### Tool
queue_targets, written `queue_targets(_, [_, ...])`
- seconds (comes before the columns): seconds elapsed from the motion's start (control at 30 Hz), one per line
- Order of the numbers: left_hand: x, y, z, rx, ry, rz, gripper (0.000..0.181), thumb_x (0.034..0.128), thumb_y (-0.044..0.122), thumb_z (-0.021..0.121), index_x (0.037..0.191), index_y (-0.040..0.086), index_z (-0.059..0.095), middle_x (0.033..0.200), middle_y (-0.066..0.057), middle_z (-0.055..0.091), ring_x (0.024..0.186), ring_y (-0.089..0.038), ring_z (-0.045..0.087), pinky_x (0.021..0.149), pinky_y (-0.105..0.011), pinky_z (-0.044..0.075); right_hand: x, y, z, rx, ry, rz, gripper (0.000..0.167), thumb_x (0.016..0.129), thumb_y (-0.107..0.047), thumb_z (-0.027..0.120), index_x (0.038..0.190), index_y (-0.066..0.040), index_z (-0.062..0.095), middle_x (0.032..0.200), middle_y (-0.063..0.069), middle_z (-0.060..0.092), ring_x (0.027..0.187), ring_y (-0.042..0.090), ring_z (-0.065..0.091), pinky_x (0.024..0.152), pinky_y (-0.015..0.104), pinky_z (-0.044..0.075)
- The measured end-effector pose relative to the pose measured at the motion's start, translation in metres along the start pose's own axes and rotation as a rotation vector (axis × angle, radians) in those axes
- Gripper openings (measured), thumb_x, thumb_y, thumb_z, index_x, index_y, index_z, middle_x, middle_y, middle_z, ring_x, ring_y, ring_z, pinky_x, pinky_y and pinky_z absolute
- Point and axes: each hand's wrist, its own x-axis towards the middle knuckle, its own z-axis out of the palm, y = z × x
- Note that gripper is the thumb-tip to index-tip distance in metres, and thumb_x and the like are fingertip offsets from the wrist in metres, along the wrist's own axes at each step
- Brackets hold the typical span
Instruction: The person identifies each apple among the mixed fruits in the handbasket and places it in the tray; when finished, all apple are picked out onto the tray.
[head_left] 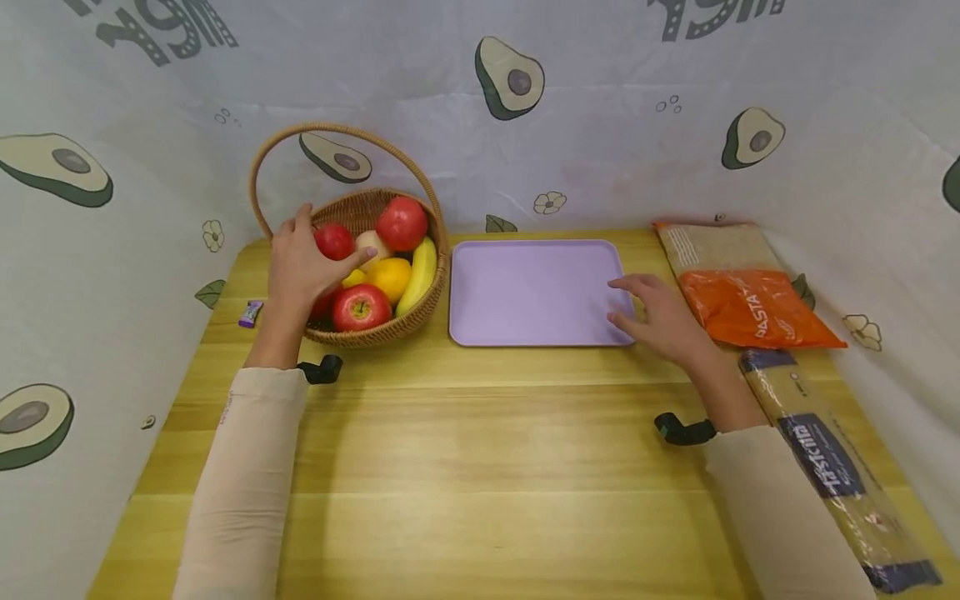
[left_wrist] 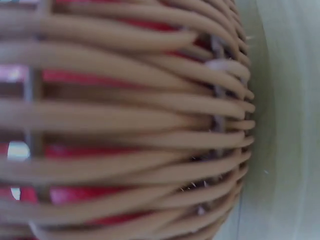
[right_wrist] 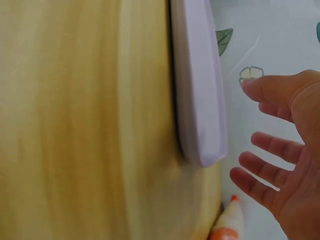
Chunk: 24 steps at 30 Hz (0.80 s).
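Observation:
A wicker basket (head_left: pixel 375 335) with a tall handle holds red apples (head_left: pixel 362 307), a banana (head_left: pixel 422 275), a yellow-orange fruit (head_left: pixel 390 277) and other fruit. My left hand (head_left: pixel 297 265) is over the basket's left side, fingers and thumb spread above the fruit; whether it touches any is unclear. In the left wrist view the basket's weave (left_wrist: pixel 125 115) fills most of the frame and the hand is hidden. My right hand (head_left: pixel 660 317), fingers apart and holding nothing, is at the right end of the purple tray (head_left: pixel 536 292). The right wrist view shows this hand (right_wrist: pixel 295 145) beside the tray (right_wrist: pixel 200 90).
An orange PASTA bag (head_left: pixel 750 287) lies at the back right, with a long pasta packet (head_left: pixel 832 467) in front of it along the table's right side. A small purple wrapped item (head_left: pixel 251 313) sits left of the basket. Patterned cloth (head_left: pixel 600 125) hangs behind the table.

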Motion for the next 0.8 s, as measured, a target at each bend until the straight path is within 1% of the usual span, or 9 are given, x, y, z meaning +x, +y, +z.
queue_targets(0.07, [0.001, 0.000, -0.001, 0.002, 0.007, -0.021, 0.123, 0.0785, 0.078, 0.066, 0.164, 0.005, 0.017, 0.161, -0.030, 0.034, 0.143, -0.050, 0.040, 0.115, -0.063, 0.040, -0.002, 0.004, 0.004, 0.009, 0.020, -0.010, 0.052, 0.098, -0.026, 0.069, 0.143, -0.004, 0.056, 0.150, 0.028, 0.047, 0.134, 0.048, 0.046, 0.110, 0.069, 0.040])
queue_targets(0.17, [0.002, 0.001, -0.002, 0.031, 0.022, -0.044, 0.121, 0.0795, 0.077, 0.067, 0.159, -0.004, 0.025, 0.151, -0.035, 0.045, 0.135, -0.051, 0.047, 0.112, -0.061, 0.045, -0.006, 0.008, 0.010, 0.027, 0.042, -0.010, 0.048, 0.098, -0.024, 0.068, 0.140, -0.003, 0.059, 0.147, 0.029, 0.049, 0.125, 0.048, 0.052, 0.107, 0.068, 0.043])
queue_targets(0.27, [0.002, 0.002, -0.003, 0.059, 0.032, -0.055, 0.105, 0.0836, 0.070, 0.068, 0.146, -0.010, 0.041, 0.137, -0.036, 0.056, 0.125, -0.050, 0.053, 0.106, -0.059, 0.050, -0.011, 0.012, 0.015, 0.040, 0.046, 0.020, 0.046, 0.098, -0.022, 0.068, 0.139, -0.002, 0.059, 0.147, 0.030, 0.049, 0.122, 0.048, 0.053, 0.107, 0.067, 0.042])
queue_targets(0.37, [0.001, 0.002, -0.001, 0.062, 0.042, -0.036, 0.085, 0.0889, 0.056, 0.070, 0.138, -0.010, 0.048, 0.130, -0.033, 0.059, 0.121, -0.049, 0.053, 0.106, -0.058, 0.050, -0.015, 0.017, 0.020, 0.052, 0.049, 0.049, 0.047, 0.098, -0.023, 0.068, 0.139, -0.002, 0.059, 0.148, 0.029, 0.048, 0.123, 0.047, 0.052, 0.109, 0.067, 0.041])
queue_targets(0.47, [0.001, 0.001, 0.000, 0.070, 0.043, -0.013, 0.079, 0.0909, 0.046, 0.071, 0.144, -0.007, 0.046, 0.137, -0.032, 0.055, 0.125, -0.049, 0.050, 0.109, -0.059, 0.047, -0.019, 0.022, 0.024, 0.081, 0.061, 0.063, 0.047, 0.098, -0.023, 0.069, 0.139, -0.003, 0.059, 0.144, 0.028, 0.051, 0.114, 0.042, 0.053, 0.103, 0.062, 0.045])
queue_targets(0.53, [0.001, 0.002, 0.001, 0.079, 0.031, -0.008, 0.081, 0.0910, 0.044, 0.072, 0.149, -0.006, 0.043, 0.144, -0.031, 0.049, 0.128, -0.050, 0.047, 0.112, -0.060, 0.045, -0.021, 0.025, 0.027, 0.106, 0.072, 0.067, 0.047, 0.098, -0.022, 0.069, 0.140, -0.004, 0.059, 0.138, 0.026, 0.054, 0.108, 0.039, 0.053, 0.097, 0.056, 0.046])
queue_targets(0.63, [0.002, 0.004, 0.000, 0.072, 0.011, -0.008, 0.081, 0.0907, 0.043, 0.072, 0.148, -0.007, 0.044, 0.150, -0.029, 0.042, 0.129, -0.049, 0.047, 0.113, -0.061, 0.044, -0.023, 0.029, 0.030, 0.142, 0.088, 0.077, 0.046, 0.098, -0.019, 0.069, 0.141, -0.003, 0.059, 0.130, 0.024, 0.057, 0.100, 0.034, 0.053, 0.088, 0.044, 0.044])
queue_targets(0.7, [0.003, 0.005, -0.001, 0.060, 0.004, -0.006, 0.078, 0.0908, 0.043, 0.072, 0.146, -0.007, 0.047, 0.149, -0.029, 0.043, 0.128, -0.048, 0.048, 0.112, -0.061, 0.044, -0.023, 0.032, 0.032, 0.172, 0.094, 0.095, 0.046, 0.099, -0.018, 0.067, 0.142, -0.002, 0.058, 0.130, 0.023, 0.057, 0.099, 0.033, 0.053, 0.086, 0.038, 0.043])
queue_targets(0.8, [0.004, 0.006, -0.001, 0.054, -0.004, 0.004, 0.076, 0.0913, 0.043, 0.071, 0.147, -0.004, 0.048, 0.146, -0.030, 0.047, 0.126, -0.048, 0.050, 0.111, -0.060, 0.046, -0.023, 0.035, 0.033, 0.205, 0.097, 0.121, 0.047, 0.100, -0.017, 0.065, 0.143, -0.001, 0.057, 0.138, 0.023, 0.055, 0.102, 0.033, 0.052, 0.088, 0.033, 0.042])
